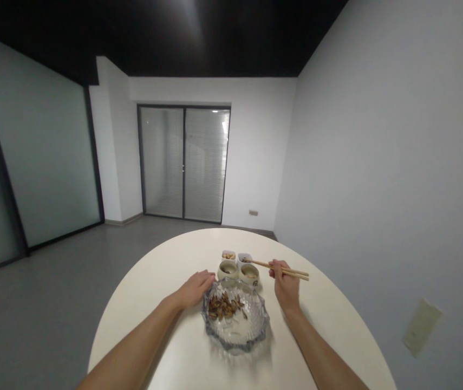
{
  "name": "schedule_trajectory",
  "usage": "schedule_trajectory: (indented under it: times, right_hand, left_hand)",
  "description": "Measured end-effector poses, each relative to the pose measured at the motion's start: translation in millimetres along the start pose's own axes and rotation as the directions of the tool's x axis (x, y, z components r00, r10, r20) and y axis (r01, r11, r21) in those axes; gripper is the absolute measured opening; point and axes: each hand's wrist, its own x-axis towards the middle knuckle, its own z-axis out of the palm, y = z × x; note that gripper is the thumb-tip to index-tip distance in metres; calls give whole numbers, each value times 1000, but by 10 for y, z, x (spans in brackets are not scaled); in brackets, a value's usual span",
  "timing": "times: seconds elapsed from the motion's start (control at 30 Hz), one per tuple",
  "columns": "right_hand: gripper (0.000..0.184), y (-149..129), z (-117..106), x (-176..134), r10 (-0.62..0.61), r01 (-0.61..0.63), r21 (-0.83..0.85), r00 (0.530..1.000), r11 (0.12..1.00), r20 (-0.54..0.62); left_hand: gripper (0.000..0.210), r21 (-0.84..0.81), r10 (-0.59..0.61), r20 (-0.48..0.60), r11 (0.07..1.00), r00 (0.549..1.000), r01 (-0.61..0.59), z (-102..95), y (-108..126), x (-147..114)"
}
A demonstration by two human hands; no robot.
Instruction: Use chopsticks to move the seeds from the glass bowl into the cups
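My right hand (pixel 285 283) is closed around a pair of wooden chopsticks (pixel 261 264). Their tips reach into a small white dish (pixel 249 256) with dark bits in it. My left hand (pixel 197 289) lies with fingers stretched out at the left rim of a clear glass bowl (pixel 237 346), touching or very near it. Brown, elongated pieces (pixel 223 306), too small to name surely, sit mostly in the bowl's left half. Behind the bowl stand two cream cups, a left cup (pixel 223 274) and a right cup (pixel 249 280) with a dark mark.
Another small white dish (pixel 225 260) holds pale tan pieces (pixel 228 255), just left of the dark-filled one. Everything stands on a round white table (pixel 154 271). A wall (pixel 377 189) rises close on the right; glass doors (pixel 183 162) are at the back.
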Motion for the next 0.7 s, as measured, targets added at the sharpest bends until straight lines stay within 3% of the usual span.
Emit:
schedule_trajectory:
  times: [0.27,0.47,0.53,0.7]
  right_hand:
    - [65,5,-44,38,14,-14,31,1000,999,8]
    - [65,-190,-172,-15,-90,90,102,996,991,-2]
    - [64,-294,-226,-67,-144,139,121,989,983,30]
    - [61,-519,-303,-176,-272,267,55,923,962,271]
  left_hand:
    - [63,-4,5,-16,1000,1000,-5,7,-8,-4]
    - [64,20,1,1,1000,1000,-1,9,-15,0]
    - [64,23,4,2,1000,1000,-4,13,-24,3]
    - [65,-4,-9,-9,1000,1000,9,8,-19,-5]
